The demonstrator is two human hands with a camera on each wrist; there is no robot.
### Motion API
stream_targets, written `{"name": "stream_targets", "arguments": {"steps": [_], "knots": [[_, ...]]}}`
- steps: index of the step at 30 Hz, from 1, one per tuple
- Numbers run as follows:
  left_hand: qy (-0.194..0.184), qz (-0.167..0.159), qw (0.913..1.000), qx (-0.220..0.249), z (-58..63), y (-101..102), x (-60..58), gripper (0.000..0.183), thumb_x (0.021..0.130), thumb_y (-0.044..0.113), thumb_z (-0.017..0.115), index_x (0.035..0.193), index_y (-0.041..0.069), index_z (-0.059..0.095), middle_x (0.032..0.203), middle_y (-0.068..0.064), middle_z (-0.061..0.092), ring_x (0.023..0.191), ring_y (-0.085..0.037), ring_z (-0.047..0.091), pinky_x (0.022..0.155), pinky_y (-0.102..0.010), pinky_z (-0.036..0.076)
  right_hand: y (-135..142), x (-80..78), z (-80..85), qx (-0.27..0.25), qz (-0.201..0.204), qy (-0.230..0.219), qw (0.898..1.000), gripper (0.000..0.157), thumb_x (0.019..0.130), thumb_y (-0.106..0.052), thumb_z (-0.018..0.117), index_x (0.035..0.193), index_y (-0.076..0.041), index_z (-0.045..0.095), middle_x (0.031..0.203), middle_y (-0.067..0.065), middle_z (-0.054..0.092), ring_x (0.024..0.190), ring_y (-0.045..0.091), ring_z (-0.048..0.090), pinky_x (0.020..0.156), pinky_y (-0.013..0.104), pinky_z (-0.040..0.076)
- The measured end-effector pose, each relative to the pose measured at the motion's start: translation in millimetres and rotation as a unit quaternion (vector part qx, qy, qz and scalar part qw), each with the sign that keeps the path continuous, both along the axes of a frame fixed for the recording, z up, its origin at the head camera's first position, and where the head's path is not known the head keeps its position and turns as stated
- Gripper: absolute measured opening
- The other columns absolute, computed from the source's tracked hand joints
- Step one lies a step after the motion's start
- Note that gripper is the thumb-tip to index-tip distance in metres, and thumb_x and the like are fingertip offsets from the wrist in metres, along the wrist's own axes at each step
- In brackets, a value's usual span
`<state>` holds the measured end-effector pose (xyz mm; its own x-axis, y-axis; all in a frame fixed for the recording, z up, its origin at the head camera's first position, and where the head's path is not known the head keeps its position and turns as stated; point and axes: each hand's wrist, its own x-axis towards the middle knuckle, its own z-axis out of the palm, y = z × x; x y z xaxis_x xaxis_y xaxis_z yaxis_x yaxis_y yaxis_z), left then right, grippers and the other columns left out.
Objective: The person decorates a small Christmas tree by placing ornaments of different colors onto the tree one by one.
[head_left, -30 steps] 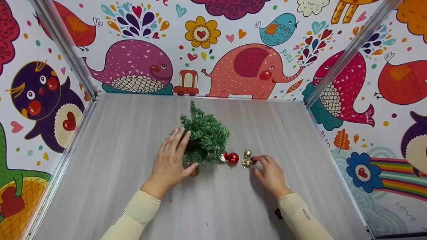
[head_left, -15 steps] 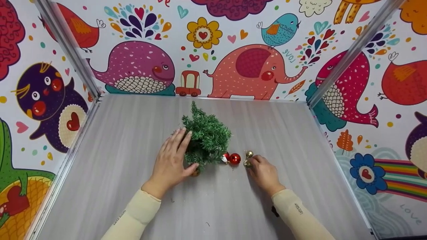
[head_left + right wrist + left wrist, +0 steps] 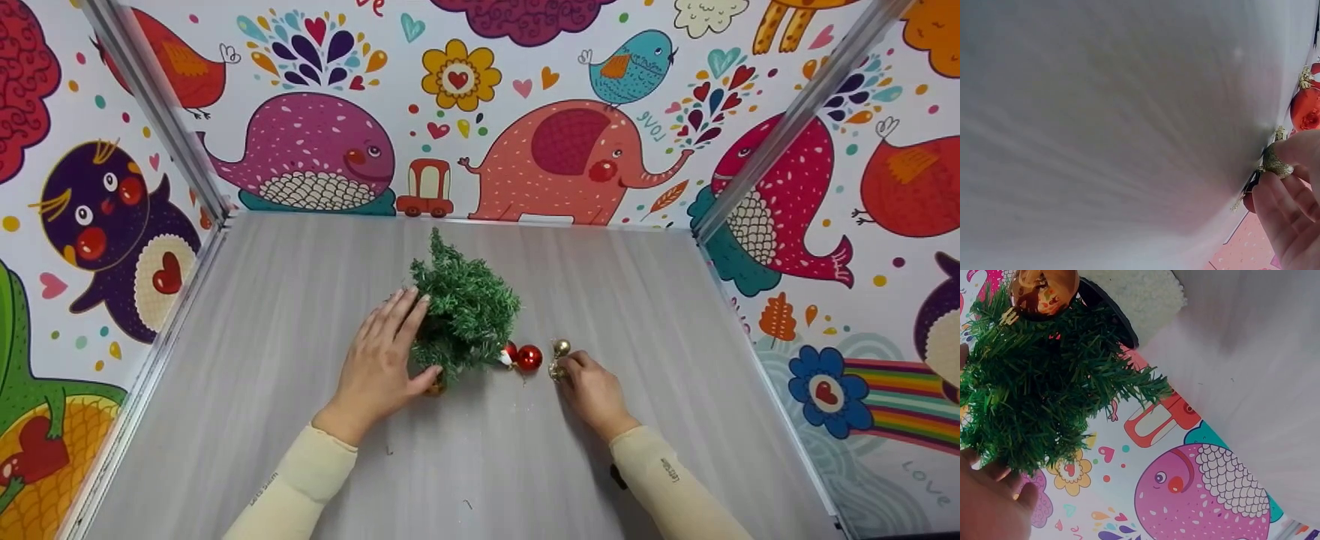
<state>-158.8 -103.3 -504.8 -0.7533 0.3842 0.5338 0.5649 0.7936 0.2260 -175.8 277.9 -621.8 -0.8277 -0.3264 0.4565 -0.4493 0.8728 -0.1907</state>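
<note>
My left hand (image 3: 382,356) rests against the left side of a small green artificial Christmas tree (image 3: 472,304), fingers nearly straight. In the left wrist view, a shiny copper bauble (image 3: 1044,291) hangs on the tree near its dark-rimmed, whitish base (image 3: 1134,304). Right of the tree, my right hand (image 3: 596,390) pinches a glittery gold bauble (image 3: 1277,163) between thumb and fingers, low at the tabletop. Another gold bauble (image 3: 561,346) lies just beyond those fingers. Part of a dark red ball (image 3: 1249,202) shows below the fingers in the right wrist view.
A shiny red bauble (image 3: 529,358) and a small red-and-white ornament (image 3: 509,353) lie between the tree and my right hand. The grey tabletop (image 3: 300,285) is bounded by printed panels with metal frame posts (image 3: 154,112). Small wire bits lie near the front.
My right hand has moved slightly left and its fingers have come together on a gold bauble. My left hand stays at the tree. The head view has shifted a little.
</note>
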Motion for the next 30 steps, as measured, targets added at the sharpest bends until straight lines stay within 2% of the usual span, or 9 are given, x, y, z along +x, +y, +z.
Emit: {"name": "stream_targets", "arguments": {"steps": [8,15,23,30], "knots": [[0.007,-0.013,0.9999,0.004,3.9,-7,-3.1,0.097,0.077,0.034,0.078,0.157,0.013,0.028,0.158,-0.012,0.034,0.146,-0.029,0.028,0.113,-0.051,0.028,0,0.9,0.3,0.003,-0.008,-0.004,1.0,0.023,0.077,-0.003,0.083,0.096,-0.007,0.072,0.096,0.006,0.065,0.075,0.025,0.068,0.062,0.042,0.057],[0.008,-0.016,0.9998,0.011,4.1,-13,-3.4,0.09,0.076,0.023,0.075,0.155,0.01,0.034,0.155,-0.01,0.04,0.143,-0.03,0.033,0.114,-0.049,0.028,-1,0.5,-0.5,0.013,-0.012,-0.005,1.0,0.023,0.077,-0.004,0.083,0.097,-0.008,0.072,0.095,0.005,0.066,0.077,0.025,0.068,0.063,0.042,0.057],[-0.001,-0.017,0.9995,0.027,3.4,-16,-4.2,0.089,0.075,0.017,0.074,0.154,0.009,0.035,0.15,-0.011,0.047,0.137,-0.031,0.043,0.111,-0.05,0.033,-2,-0.6,-1.5,0.013,-0.008,0.002,1.0,0.022,0.076,-0.003,0.083,0.095,-0.007,0.072,0.094,0.005,0.065,0.075,0.025,0.068,0.061,0.042,0.056],[-0.01,-0.012,0.9994,0.032,5.9,-18,-5.3,0.085,0.075,0.014,0.07,0.153,0.008,0.037,0.149,-0.012,0.048,0.137,-0.03,0.043,0.111,-0.048,0.032,-2,-0.6,-0.7,0.014,-0.003,0.015,1.0,0.021,0.076,-0.002,0.082,0.093,-0.007,0.071,0.091,0.005,0.065,0.072,0.025,0.067,0.058,0.042,0.055]]}}
